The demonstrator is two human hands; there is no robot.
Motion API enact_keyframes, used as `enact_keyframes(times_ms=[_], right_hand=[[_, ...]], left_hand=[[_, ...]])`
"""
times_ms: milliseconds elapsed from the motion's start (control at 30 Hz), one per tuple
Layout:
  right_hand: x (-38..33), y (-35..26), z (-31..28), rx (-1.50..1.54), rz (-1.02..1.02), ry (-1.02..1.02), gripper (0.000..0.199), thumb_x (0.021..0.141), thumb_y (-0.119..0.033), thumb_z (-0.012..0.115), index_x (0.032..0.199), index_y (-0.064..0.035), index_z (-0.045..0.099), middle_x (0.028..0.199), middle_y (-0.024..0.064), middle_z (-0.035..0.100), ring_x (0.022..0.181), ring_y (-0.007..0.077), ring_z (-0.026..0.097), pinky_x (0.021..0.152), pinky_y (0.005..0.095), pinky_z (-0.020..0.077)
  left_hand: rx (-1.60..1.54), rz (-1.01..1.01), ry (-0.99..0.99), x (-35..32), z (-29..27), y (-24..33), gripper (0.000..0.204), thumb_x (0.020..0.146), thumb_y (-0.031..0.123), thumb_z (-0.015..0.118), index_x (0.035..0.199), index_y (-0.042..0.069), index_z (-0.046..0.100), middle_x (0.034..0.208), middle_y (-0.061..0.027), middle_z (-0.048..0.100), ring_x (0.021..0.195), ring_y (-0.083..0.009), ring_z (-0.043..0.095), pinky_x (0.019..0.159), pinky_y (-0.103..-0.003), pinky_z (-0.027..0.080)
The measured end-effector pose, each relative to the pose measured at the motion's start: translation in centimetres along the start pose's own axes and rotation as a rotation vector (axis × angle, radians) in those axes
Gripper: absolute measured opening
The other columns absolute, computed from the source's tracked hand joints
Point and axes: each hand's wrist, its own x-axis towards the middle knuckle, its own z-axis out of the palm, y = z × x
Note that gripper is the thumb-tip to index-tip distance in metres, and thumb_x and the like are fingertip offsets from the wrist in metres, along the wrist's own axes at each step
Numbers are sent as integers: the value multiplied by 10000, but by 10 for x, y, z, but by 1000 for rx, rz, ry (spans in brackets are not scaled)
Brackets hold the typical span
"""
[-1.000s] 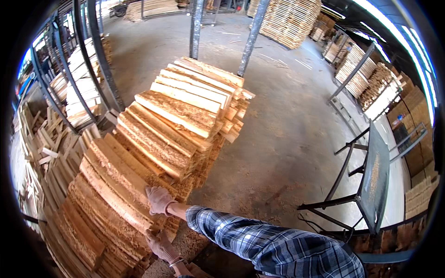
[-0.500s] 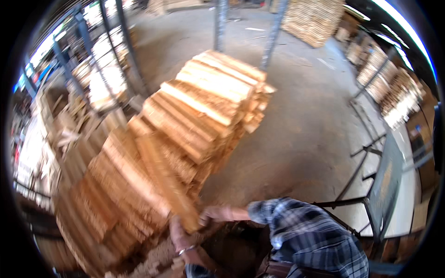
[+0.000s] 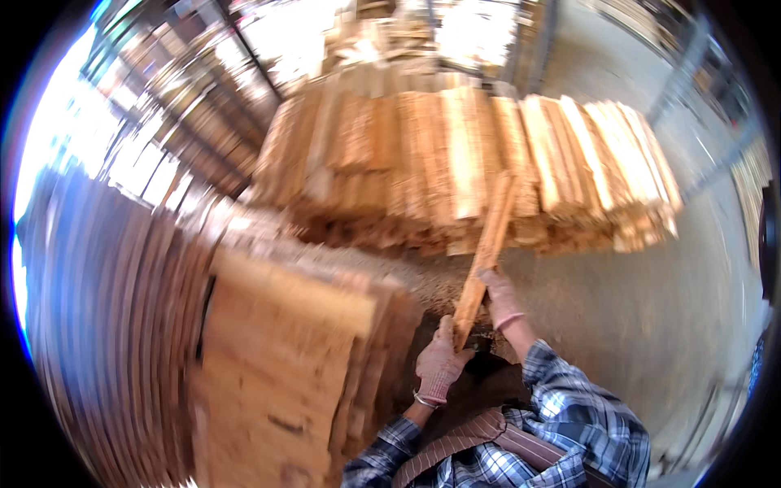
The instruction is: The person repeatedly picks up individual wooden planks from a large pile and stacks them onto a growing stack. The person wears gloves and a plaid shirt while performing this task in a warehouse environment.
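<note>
Concrete floor (image 3: 590, 309) spreads before the board stack (image 3: 465, 154), on whose near side the left hand (image 3: 442, 362) grips a narrow plank (image 3: 491, 232) low down, the right hand (image 3: 501, 294) higher up, apparently mid-carry, the next move likely calling for an even two-handed hold.
</note>
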Motion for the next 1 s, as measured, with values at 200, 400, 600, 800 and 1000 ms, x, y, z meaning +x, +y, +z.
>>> enact_keyframes(times_ms=[200, 400, 600, 800, 1000], right_hand=[[-130, -67, 139, 113, 54, -620, 577, 818, -170, 715, 1313, 11, 480, 1043, 124, 641, 865, 226, 659, 749, 352, 585], [-241, -72, 277, -509, 156, -1053, 857, 729, -203, 752, 1455, 12, 349, 1163, 171, 613, 1028, 272, 641, 880, 388, 554], [-257, -28, 368, -1420, -682, -1366, 915, 667, -240, 761, 1478, -55, 382, 1217, 204, 601, 1173, 341, 575, 1023, 432, 453], [-237, 23, 388, -1878, -838, -1458, 811, 666, -206, 759, 1435, -203, 501, 1253, 169, 576, 1174, 364, 545, 984, 416, 473], [-214, 8, 454, -1982, -1037, -1492, 778, 689, -196, 738, 1425, -285, 503, 1197, 161, 614, 1138, 348, 601, 914, 431, 522]], left_hand=[[-682, 171, 251, -102, -56, -63, 1045, 683, 366, 820, 1523, 77, 269, 1322, -201, 553, 1172, -323, 583, 976, -394, 475], [-860, -344, 598, -288, -118, -111, 652, 646, 227, 880, 1188, -17, 614, 853, -69, 697, 681, -158, 652, 615, -291, 542], [-594, -818, 952, -417, -146, -282, 910, 671, 410, 876, 1392, 93, 421, 1111, -173, 643, 934, -238, 659, 721, -395, 573], [52, -1333, 718, -398, -125, -310, 909, 770, 585, 714, 1468, 108, 380, 1266, -168, 552, 1152, -298, 560, 876, -427, 521], [88, -1312, 853, -389, -112, -329, 893, 797, 559, 689, 1489, 111, 346, 1360, -199, 513, 1192, -374, 547, 927, -468, 496]])
